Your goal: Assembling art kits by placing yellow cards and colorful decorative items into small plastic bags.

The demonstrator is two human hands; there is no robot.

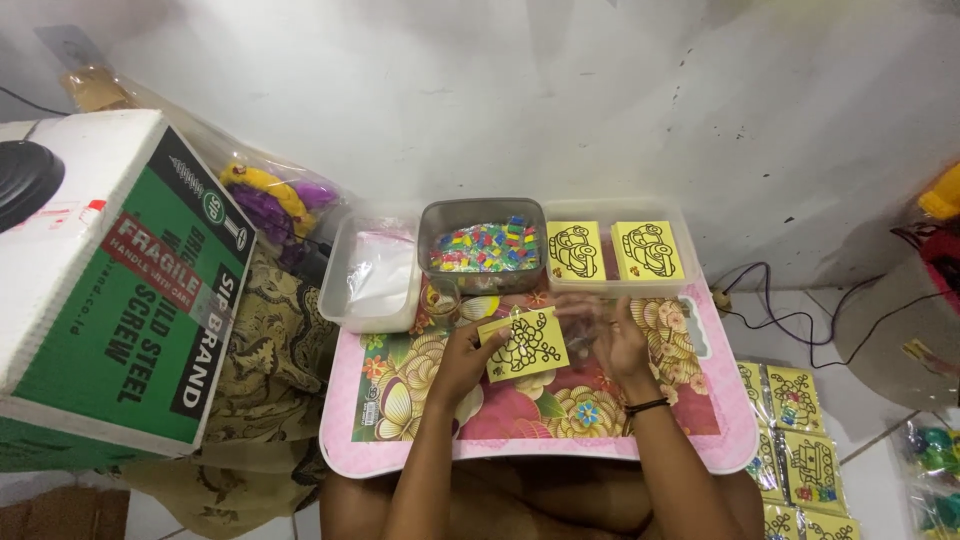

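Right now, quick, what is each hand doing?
Left hand: closed on the yellow card.
Right hand: holding a clear plastic bag, blurred, beside the card.

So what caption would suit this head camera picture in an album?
Left hand holds a yellow picture card, right hand a clear bag, over a flowered pink tray table.

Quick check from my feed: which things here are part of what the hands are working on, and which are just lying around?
In use:
left hand holding a yellow picture card
right hand on a clear plastic sleeve
tub of coloured pieces
tub of yellow cards
floral tray table

Lying about:
cardboard box
bag of toys
cables
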